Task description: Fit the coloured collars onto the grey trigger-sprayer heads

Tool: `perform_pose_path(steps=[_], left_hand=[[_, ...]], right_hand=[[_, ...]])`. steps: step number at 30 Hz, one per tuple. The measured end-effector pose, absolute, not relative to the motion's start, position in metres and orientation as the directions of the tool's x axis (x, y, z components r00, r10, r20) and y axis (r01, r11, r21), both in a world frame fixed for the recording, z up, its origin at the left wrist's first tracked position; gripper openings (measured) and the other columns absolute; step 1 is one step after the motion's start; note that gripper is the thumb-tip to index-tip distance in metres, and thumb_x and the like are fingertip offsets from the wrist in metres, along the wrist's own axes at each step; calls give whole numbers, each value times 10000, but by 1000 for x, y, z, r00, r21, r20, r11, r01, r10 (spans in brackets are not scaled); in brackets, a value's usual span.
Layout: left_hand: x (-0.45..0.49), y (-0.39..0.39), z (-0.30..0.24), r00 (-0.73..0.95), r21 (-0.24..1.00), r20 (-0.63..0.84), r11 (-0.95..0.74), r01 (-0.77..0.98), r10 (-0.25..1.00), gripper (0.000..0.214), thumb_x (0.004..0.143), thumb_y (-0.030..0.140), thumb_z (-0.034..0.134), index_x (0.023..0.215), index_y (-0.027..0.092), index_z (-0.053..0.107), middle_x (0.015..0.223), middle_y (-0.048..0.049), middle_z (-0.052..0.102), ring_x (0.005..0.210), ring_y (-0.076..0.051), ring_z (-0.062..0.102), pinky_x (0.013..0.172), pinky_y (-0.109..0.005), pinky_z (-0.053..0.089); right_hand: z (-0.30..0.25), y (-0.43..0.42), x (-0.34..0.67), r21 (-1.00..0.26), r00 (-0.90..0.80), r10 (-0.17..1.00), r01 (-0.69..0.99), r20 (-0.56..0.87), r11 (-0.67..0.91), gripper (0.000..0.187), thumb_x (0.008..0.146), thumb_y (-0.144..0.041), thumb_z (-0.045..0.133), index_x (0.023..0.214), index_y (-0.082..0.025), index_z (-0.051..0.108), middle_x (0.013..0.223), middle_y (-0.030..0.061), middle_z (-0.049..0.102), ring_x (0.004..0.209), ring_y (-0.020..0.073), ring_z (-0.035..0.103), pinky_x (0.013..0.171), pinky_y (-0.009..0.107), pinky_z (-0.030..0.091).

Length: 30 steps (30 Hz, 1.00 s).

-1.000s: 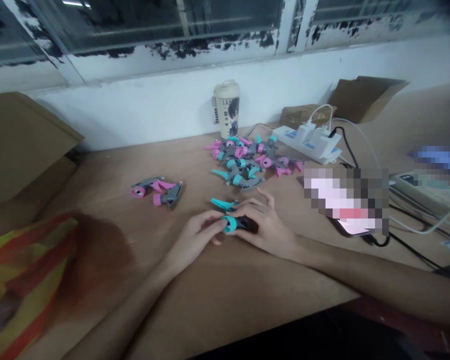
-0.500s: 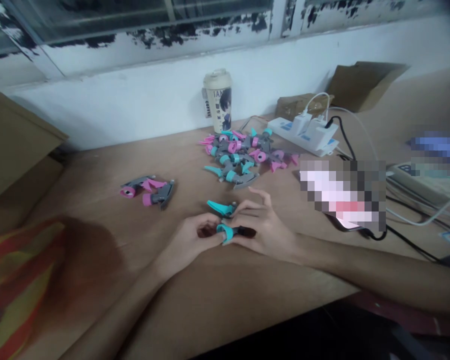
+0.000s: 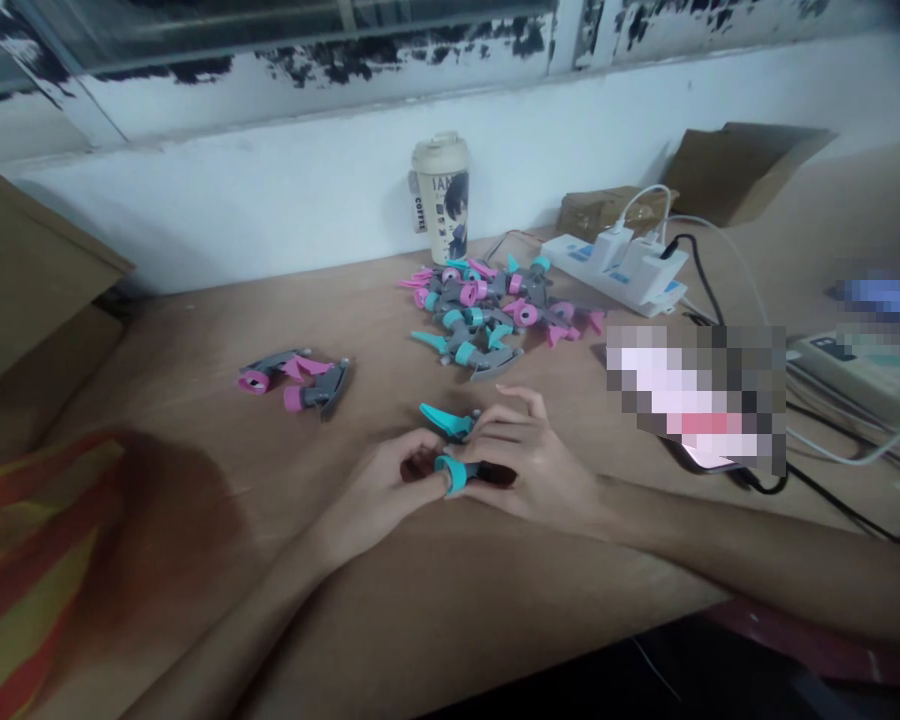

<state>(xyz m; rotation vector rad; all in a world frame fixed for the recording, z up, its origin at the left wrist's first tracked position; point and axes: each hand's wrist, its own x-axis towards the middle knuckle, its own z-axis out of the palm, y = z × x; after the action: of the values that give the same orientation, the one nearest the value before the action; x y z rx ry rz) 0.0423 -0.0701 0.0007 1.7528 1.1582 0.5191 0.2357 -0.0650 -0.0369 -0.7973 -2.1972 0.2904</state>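
Note:
A grey trigger spray head (image 3: pixel 456 474) with a teal collar and teal trigger is held between my two hands, just above the table. My right hand (image 3: pixel 532 455) is closed round its grey body, with the index finger lifted and bent. My left hand (image 3: pixel 386 485) is closed at the collar, its thumb at the ring's opening; its other fingertips are partly hidden behind. The teal trigger (image 3: pixel 447 420) sticks out beyond the fingers, to the upper left. To the left lie two pink and grey spray heads (image 3: pixel 311 385). Beyond my hands is a pile of pink, teal and grey spray heads (image 3: pixel 487 310).
A lidded coffee cup (image 3: pixel 444 200) stands by the wall. On the right are a power strip (image 3: pixel 615 270) with plugs and cables, and a blurred phone (image 3: pixel 690 400). Cardboard (image 3: pixel 37 270) stands at left, near a red and yellow striped bag (image 3: pixel 37 560).
Both hands keep hold of the spray head and have barely moved. The view has shifted slightly. Nothing has been picked up or let go.

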Motion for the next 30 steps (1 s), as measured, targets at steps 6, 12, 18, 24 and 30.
perform_pose_path(steps=[6,12,18,24,30], left_hand=[[47,-74,-4,423,808,-120,-160,568,898,152,795,327,574,807,175,572,731,35,556,678,-124,491,605,-227,365],[43,-72,0,458,875,-163,-86,476,874,166,791,323,565,796,157,573,748,18,550,708,-132,501,633,-227,386],[37,-70,4,507,901,-317,88,424,802,175,751,301,629,822,150,578,726,24,531,651,-106,481,574,-204,371],[38,-71,2,477,910,-229,13,414,848,159,789,313,584,813,156,591,744,15,557,687,-115,509,632,-225,398],[38,-72,3,479,883,-252,-4,470,841,139,733,290,623,772,165,578,660,36,520,600,-101,473,548,-204,376]], right_hand=[[-38,-65,235,-426,-512,626,461,589,778,139,777,-347,646,867,-242,636,817,-27,655,904,151,580,1067,409,147],[-39,-66,236,-413,-499,621,471,604,780,141,772,-342,653,860,-233,640,813,-18,649,878,149,580,1055,416,160],[-41,-66,233,-350,-496,523,401,693,846,106,777,-300,658,845,-220,648,749,-38,637,835,125,585,1050,411,169],[-40,-66,232,-408,-454,576,419,680,811,132,786,-351,642,830,-227,655,756,-35,631,824,121,587,1044,406,185],[-40,-68,232,-366,-500,536,401,681,840,118,801,-334,627,816,-222,662,739,-28,627,810,124,588,1045,409,190]])
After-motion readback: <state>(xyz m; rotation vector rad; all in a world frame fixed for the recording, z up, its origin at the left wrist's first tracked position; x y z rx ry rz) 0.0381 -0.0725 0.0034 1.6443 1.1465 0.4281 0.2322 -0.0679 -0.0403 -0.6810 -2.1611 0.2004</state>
